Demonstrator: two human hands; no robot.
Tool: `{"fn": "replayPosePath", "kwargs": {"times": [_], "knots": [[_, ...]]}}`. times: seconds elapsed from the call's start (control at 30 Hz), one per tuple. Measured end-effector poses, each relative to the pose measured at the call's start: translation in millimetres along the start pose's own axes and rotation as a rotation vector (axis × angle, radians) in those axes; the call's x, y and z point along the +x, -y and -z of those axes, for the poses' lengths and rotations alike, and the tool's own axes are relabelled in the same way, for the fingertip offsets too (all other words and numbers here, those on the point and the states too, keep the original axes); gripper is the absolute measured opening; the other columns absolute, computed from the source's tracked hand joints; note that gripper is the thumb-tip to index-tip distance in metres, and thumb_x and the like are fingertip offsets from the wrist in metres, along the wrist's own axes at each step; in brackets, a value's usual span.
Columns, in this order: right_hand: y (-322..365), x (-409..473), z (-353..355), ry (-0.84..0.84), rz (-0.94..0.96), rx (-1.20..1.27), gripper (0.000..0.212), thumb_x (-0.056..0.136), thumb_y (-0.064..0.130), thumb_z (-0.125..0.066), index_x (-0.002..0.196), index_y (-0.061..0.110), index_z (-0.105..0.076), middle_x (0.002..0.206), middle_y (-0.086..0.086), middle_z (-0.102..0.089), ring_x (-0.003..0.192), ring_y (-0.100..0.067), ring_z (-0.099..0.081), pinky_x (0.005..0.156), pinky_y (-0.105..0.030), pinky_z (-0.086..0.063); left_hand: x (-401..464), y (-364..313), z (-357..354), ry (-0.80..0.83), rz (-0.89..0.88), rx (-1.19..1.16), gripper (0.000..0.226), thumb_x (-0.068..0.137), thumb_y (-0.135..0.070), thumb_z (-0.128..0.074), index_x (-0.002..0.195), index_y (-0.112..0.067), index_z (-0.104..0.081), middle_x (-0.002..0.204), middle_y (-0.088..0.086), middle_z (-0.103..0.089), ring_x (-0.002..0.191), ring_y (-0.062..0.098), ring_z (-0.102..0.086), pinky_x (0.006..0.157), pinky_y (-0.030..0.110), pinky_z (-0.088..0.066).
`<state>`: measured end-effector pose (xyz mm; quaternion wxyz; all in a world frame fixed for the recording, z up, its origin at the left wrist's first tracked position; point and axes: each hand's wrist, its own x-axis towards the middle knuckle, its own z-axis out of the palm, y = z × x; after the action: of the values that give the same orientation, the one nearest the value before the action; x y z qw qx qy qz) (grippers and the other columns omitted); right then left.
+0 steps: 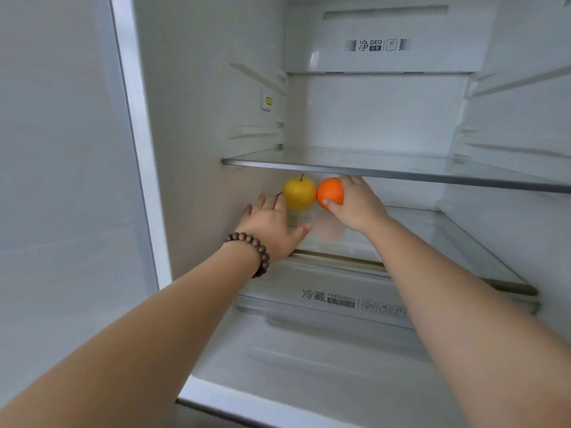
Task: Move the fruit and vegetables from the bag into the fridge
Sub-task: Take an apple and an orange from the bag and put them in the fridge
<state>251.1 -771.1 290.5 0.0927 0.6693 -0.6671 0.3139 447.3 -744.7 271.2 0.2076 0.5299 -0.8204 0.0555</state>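
- Yellow apple (299, 193) stands upright on the lower glass shelf (432, 230) of the open fridge (197, 125), near the left inner wall, its dark stem pointing up.
- Just to its right, the orange (330, 193) sits touching or almost touching the apple; which of the two cannot be told from this head view.
- Right hand (355, 205) grips the orange, thumb curled under its front and the other fingers wrapped over its top and far side, reaching in beneath the upper glass shelf (386, 166).
- Whether the orange rests on the lower shelf or is held just above it cannot be told.
- Left hand (272, 220) lies spread with straight fingers, thumb stretched out to the right, just left of and in front of the apple; its fingertips are close to the apple's left side, and contact cannot be confirmed.
- A small dark stem-like tip shows just above the left hand's fingers; what it belongs to is unclear.
- A bracelet of dark wooden beads (255, 250) circles the left wrist.
- Below the lower shelf is a clear drawer (327, 301) with printed labels on its front.
- At the top of the back wall, a white panel (380, 44) bears the letters "DEO".
- On the left inner wall there is a small yellow switch (268, 101).
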Motion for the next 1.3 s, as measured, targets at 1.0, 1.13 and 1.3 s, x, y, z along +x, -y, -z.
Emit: {"fn": "replayPosePath", "kwargs": {"times": [1.0, 1.13, 1.3], "knots": [[275, -431, -121, 0.392, 0.476, 0.594, 0.046, 0.088, 0.035, -0.050, 0.125, 0.008, -0.056, 0.138, -0.008, -0.049, 0.134, -0.019, -0.038, 0.107, -0.030, -0.033, -528, 112, 24, -0.032, 0.798, 0.116, 0.070, 0.093, -0.058, -0.025, 0.150, -0.023, -0.004, 0.159, -0.001, -0.006, 0.146, 0.017, 0.005, 0.119, 0.040, -0.002], [356, -514, -117, 0.564, 0.605, 0.640, 0.043, 0.090, 0.029, -0.055, 0.128, 0.009, -0.053, 0.142, -0.008, -0.044, 0.137, -0.020, -0.033, 0.109, -0.036, -0.034, -648, 119, 54, -0.102, 1.010, 0.173, 0.071, 0.091, -0.059, -0.025, 0.149, -0.019, -0.014, 0.157, 0.002, -0.016, 0.146, 0.020, -0.005, 0.119, 0.039, -0.005], [459, -639, -84, 0.718, 0.805, 0.736, 0.044, 0.089, 0.027, -0.057, 0.128, 0.007, -0.053, 0.141, -0.011, -0.046, 0.137, -0.022, -0.034, 0.110, -0.035, -0.031, -806, 99, 93, -0.165, 1.280, 0.194, 0.070, 0.091, -0.055, -0.031, 0.149, -0.017, -0.019, 0.157, 0.001, -0.018, 0.146, 0.020, -0.006, 0.118, 0.038, -0.005]]}}
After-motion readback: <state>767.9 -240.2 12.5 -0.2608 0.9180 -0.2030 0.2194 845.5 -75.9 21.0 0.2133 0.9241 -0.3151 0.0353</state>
